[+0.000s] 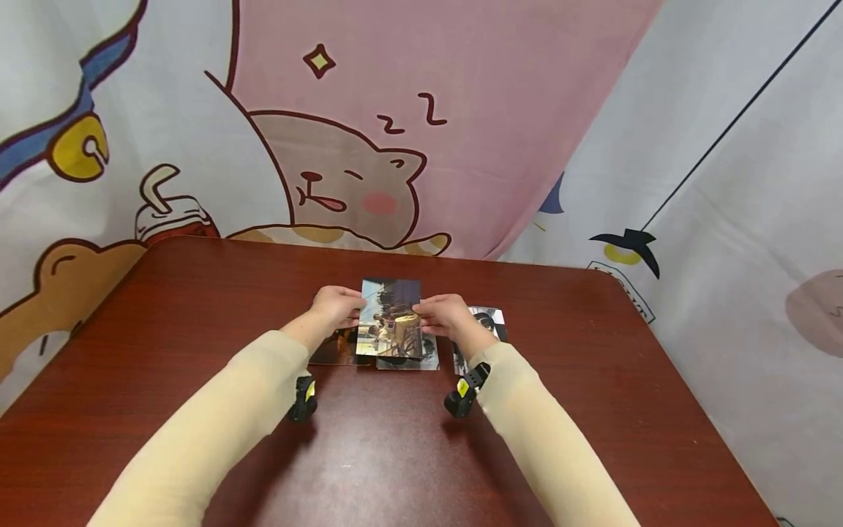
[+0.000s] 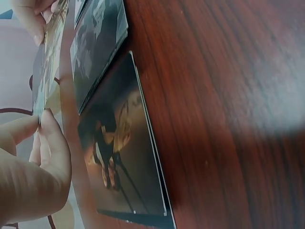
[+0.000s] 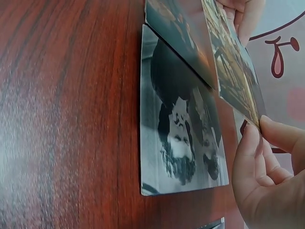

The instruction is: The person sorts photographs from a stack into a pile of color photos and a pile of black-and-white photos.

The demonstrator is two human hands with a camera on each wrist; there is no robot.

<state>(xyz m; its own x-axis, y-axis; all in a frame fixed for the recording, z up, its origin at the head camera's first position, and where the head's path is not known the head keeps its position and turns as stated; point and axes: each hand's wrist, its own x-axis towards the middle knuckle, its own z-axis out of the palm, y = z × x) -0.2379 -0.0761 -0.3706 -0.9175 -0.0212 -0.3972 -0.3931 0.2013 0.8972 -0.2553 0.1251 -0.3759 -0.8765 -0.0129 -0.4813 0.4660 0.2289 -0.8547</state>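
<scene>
Both hands hold up one colour photo card (image 1: pixel 391 322) over the table. My left hand (image 1: pixel 337 306) pinches its left edge between thumb and fingers, and my right hand (image 1: pixel 448 316) pinches the right edge. In the wrist views the card stands tilted above the photos beneath. Below to the left lies a dark brown photo card (image 2: pixel 124 152), stacked on at least one other. A black-and-white photo card (image 3: pixel 181 129) lies in the middle, partly covered by the held card in the head view. Another black-and-white photo (image 1: pixel 490 320) lies partly under the right wrist.
The photos lie on a reddish-brown wooden table (image 1: pixel 349 454) towards its far side. A cartoon-printed curtain (image 1: pixel 500 110) hangs behind the far edge. Black wrist cameras (image 1: pixel 303 399) hang under the cream sleeves (image 1: pixel 224 410), low over the tabletop.
</scene>
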